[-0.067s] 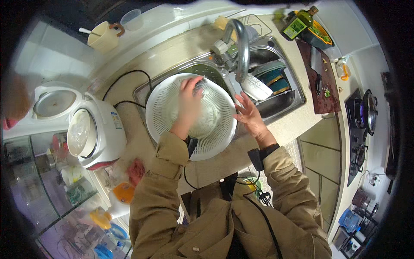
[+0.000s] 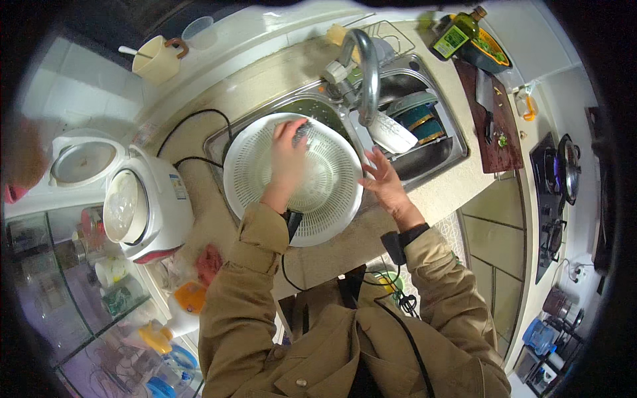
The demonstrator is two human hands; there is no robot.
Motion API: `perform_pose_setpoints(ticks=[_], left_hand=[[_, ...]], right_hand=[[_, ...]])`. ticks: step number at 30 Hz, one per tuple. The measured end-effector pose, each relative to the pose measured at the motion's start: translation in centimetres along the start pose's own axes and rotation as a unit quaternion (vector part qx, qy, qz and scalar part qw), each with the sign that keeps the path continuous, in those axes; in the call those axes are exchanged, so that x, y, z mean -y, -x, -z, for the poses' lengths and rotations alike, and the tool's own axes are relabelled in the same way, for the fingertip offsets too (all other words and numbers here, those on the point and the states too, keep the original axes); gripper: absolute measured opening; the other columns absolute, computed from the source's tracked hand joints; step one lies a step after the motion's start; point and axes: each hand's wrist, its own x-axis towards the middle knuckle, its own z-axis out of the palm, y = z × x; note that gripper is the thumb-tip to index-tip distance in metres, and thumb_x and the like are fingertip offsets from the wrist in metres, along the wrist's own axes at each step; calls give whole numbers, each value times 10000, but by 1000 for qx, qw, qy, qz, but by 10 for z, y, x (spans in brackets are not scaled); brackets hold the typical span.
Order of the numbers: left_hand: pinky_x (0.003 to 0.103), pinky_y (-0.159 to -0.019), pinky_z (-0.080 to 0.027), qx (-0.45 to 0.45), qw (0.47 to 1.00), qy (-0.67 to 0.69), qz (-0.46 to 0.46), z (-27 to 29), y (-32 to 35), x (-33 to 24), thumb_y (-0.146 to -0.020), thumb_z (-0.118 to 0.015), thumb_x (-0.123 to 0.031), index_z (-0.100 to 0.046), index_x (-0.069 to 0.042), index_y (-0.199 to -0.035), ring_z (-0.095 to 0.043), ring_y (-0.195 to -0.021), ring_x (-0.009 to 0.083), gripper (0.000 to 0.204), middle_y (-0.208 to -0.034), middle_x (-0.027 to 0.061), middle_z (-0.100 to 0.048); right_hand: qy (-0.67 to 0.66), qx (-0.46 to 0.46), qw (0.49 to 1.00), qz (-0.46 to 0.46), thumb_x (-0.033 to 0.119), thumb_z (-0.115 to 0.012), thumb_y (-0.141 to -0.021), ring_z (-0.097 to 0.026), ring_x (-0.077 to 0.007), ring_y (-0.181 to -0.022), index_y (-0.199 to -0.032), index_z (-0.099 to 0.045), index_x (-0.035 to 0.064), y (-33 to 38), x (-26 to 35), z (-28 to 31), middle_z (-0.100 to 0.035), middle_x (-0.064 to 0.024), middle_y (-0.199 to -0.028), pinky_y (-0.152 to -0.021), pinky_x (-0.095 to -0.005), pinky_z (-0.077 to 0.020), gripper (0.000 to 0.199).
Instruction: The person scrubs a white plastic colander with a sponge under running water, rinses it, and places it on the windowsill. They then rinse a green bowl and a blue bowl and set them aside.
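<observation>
A large white plastic colander (image 2: 255,192) rests over the left sink basin and the counter's front. My left hand (image 2: 286,156), somewhat blurred, is inside it, closed on a dark grey steel wool scrubber (image 2: 303,131) near the far inner wall. Against the colander's right rim is my right hand (image 2: 386,182), its fingers spread and the fingertips at the edge. Whether those fingers press on the rim or only rest beside it is hard to make out. The colander hides much of the left basin (image 2: 302,99).
A curved metal faucet (image 2: 370,76) arches above the sink. White and dark green dishes, including a white bowl (image 2: 393,134), fill the right basin. A knife (image 2: 486,93) lies on a cutting board (image 2: 504,149) at right. An open rice cooker (image 2: 162,196) stands at left.
My left hand has shifted slightly left with the scrubber inside the colander. My right hand stays at the rim, with its fingers barely changed.
</observation>
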Motion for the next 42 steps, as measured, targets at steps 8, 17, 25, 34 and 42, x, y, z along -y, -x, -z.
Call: perform_pose_setpoints(ticks=[8,17,25,34,42], left_hand=[[351,-880,-429,-24,999,-21,11,-21,8,33,-806,-606,-26,-584,-55,-1119,-520,-1013,291,315,-1072,135,-518],[368,-909,-409,141,969,-114,-170,-67,29,-32,-817,-538,-53,-600,-47,-1116,-507,-1016,298,306,-1149,129,-562],[338,-928,-394,46,960,-204,-185,-36,-4,-6,-835,-525,-53,-585,-97,-1200,-498,-1034,235,372,-1244,57,-561],[370,-873,-409,193,939,-86,-272,-45,35,-10,-879,-488,-80,-524,-49,-1205,-520,-1025,264,330,-1172,127,-559],[373,-923,-408,58,986,-132,-79,-31,7,0,-775,-540,-55,-486,-7,-1240,-503,-1057,314,471,-1285,127,-496]], right_hand=[[194,-25,969,-153,151,-681,-812,-599,-180,-842,-1206,-438,-46,29,-42,-4,-603,-102,-1014,-725,-289,-500,503],[211,-137,966,54,-78,-500,-757,-627,-165,-811,-985,-616,-2,6,-57,-26,-665,-133,-865,-726,-313,-493,267],[198,-101,965,139,-65,-545,-730,-650,-187,-824,-979,-616,26,12,-53,-35,-677,-135,-871,-733,-306,-494,275],[275,-105,943,159,-46,-570,-683,-636,-297,-710,-870,-582,2,6,-56,-39,-603,-204,-744,-647,-360,-484,193],[257,-99,954,120,-52,-555,-686,-632,-350,-743,-895,-577,2,17,-39,-50,-629,-197,-770,-660,-352,-486,217]])
